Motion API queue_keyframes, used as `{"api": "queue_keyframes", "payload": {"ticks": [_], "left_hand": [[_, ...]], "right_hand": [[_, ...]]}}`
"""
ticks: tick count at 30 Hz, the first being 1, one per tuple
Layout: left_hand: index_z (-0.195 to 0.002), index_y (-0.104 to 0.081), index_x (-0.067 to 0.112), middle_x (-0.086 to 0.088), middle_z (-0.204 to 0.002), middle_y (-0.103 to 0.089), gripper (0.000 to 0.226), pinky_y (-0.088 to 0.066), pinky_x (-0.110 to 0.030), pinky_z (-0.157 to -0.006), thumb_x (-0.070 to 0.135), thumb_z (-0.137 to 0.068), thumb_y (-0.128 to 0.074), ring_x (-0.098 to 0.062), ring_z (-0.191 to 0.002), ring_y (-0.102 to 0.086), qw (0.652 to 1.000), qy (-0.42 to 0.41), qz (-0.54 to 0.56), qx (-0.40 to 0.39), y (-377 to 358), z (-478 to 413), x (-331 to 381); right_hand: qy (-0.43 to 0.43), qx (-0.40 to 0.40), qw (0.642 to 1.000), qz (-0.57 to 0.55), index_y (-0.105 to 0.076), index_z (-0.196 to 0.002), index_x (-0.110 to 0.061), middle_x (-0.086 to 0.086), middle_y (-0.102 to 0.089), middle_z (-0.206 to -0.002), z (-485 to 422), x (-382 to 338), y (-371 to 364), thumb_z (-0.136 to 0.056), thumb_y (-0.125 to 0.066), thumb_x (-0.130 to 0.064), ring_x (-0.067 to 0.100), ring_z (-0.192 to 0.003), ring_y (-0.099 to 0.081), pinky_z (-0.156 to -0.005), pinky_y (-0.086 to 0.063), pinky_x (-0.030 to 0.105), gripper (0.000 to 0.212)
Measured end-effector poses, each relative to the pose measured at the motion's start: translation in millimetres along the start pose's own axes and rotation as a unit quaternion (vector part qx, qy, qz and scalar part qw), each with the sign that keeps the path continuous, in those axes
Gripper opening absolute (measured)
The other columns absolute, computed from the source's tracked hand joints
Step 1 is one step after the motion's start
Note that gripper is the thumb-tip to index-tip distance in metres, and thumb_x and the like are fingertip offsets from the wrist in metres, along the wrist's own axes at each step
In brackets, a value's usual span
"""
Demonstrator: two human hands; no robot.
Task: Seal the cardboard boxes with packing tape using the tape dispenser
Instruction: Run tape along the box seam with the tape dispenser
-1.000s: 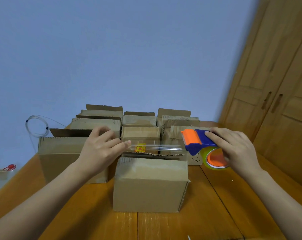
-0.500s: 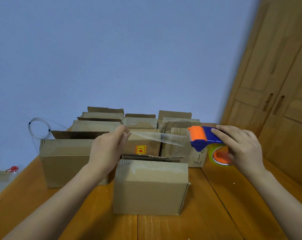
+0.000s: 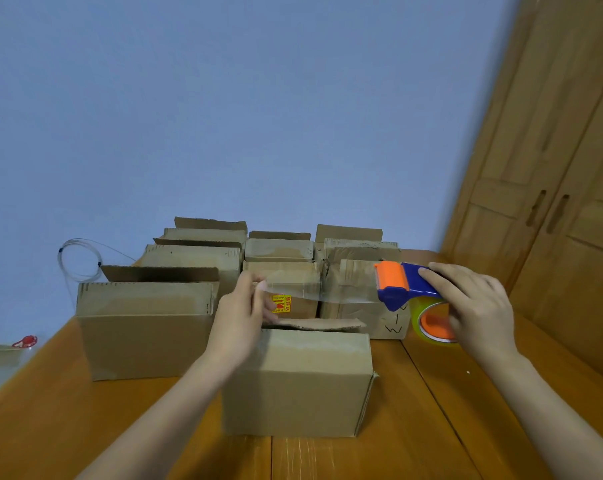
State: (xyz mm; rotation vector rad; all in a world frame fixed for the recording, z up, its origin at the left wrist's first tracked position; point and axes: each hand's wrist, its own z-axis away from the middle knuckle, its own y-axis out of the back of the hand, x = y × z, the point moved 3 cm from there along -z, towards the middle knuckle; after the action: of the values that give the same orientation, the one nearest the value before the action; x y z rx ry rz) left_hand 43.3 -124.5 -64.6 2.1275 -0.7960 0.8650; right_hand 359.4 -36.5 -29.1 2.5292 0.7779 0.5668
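head view: left hand (image 3: 239, 315) pinches clear tape strip (image 3: 320, 292); right hand (image 3: 473, 306) grips blue-and-orange tape dispenser (image 3: 409, 280).
risk: any slack may let strip twist, self-stick.

I count roughly nine brown cardboard boxes (image 3: 296, 382); rear rows overlap. I hold one blue-and-orange plastic tape dispenser (image 3: 405, 284) and one clear tape strip (image 3: 327, 293).
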Motion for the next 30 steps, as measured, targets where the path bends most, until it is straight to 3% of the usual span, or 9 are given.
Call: {"api": "queue_keyframes", "payload": {"ticks": [4, 7, 13, 17, 20, 25, 30], "left_hand": [[-0.122, -0.046, 0.014, 0.003, -0.081, -0.063, 0.022, -0.057, -0.036, -0.073, 0.019, -0.103, -0.036, -0.007, -0.067, -0.066, 0.999, 0.011, -0.032, -0.026, 0.4, 8.9, -7.4], [-0.13, -0.036, 0.011, 0.0, -0.089, -0.06, 0.03, -0.056, -0.038, -0.075, 0.009, -0.101, -0.039, -0.015, -0.081, -0.064, 0.99, -0.005, -0.13, -0.061, -2.8, 9.4, -10.0], [-0.135, -0.026, 0.014, -0.004, -0.096, -0.058, 0.055, -0.052, -0.035, -0.065, -0.002, -0.09, -0.052, -0.023, -0.076, -0.06, 0.947, -0.025, -0.31, -0.086, -10.2, 10.3, -1.8], [-0.141, -0.019, 0.012, -0.008, -0.114, -0.06, 0.064, -0.043, -0.033, -0.059, -0.003, -0.088, -0.05, -0.03, -0.079, -0.062, 0.897, -0.04, -0.424, -0.116, -16.5, 7.9, 10.7], [-0.146, -0.01, 0.008, -0.006, -0.106, -0.059, 0.072, -0.038, -0.031, -0.057, -0.005, -0.087, -0.05, -0.028, -0.079, -0.062, 0.872, -0.025, -0.471, -0.133, -25.6, 2.6, 17.9], [-0.144, -0.017, 0.007, -0.007, -0.11, -0.06, 0.062, -0.042, -0.031, -0.063, -0.001, -0.091, -0.049, -0.026, -0.092, -0.062, 0.904, 0.062, -0.414, -0.091, -37.6, 4.7, 18.2], [-0.147, -0.021, 0.012, -0.007, -0.123, -0.058, 0.046, -0.047, -0.038, -0.088, 0.022, -0.105, -0.034, -0.024, -0.11, -0.056, 0.962, 0.073, -0.262, -0.011, -32.6, 10.0, 7.2]], "right_hand": [[0.006, -0.003, 1.0, 0.003, -0.047, -0.126, -0.014, 0.015, -0.064, -0.118, 0.3, -1.5, -1.9, -0.056, -0.087, -0.003, 0.028, -0.11, -0.052, -0.078, -0.049, 0.041, 0.08], [0.01, -0.01, 1.0, 0.005, -0.047, -0.126, -0.015, 0.015, -0.064, -0.118, 0.0, -3.7, -4.0, -0.056, -0.088, -0.005, 0.032, -0.107, -0.058, -0.078, -0.049, 0.042, 0.082], [0.003, -0.004, 1.0, -0.002, -0.047, -0.125, -0.014, 0.015, -0.065, -0.118, -3.3, -7.8, -5.6, -0.057, -0.087, -0.003, 0.034, -0.106, -0.059, -0.079, -0.049, 0.043, 0.08], [0.004, 0.005, 1.0, -0.009, -0.047, -0.125, -0.014, 0.016, -0.065, -0.117, -9.2, -9.2, -4.5, -0.059, -0.084, 0.0, 0.036, -0.106, -0.06, -0.078, -0.049, 0.043, 0.076], [0.0, 0.012, 1.0, -0.013, -0.048, -0.125, -0.014, 0.016, -0.065, -0.118, -12.3, -8.6, -3.9, -0.06, -0.083, 0.0, 0.036, -0.107, -0.059, -0.079, -0.049, 0.044, 0.076], [-0.013, 0.018, 0.999, -0.027, -0.047, -0.126, -0.016, 0.015, -0.064, -0.119, -13.0, -9.9, -6.6, -0.061, -0.083, 0.0, 0.032, -0.109, -0.057, -0.079, -0.049, 0.043, 0.076], [-0.023, 0.016, 0.999, -0.045, -0.047, -0.126, -0.017, 0.013, -0.064, -0.12, -11.8, -9.1, -8.1, -0.062, -0.083, -0.001, 0.026, -0.111, -0.054, -0.079, -0.048, 0.041, 0.075]]}}
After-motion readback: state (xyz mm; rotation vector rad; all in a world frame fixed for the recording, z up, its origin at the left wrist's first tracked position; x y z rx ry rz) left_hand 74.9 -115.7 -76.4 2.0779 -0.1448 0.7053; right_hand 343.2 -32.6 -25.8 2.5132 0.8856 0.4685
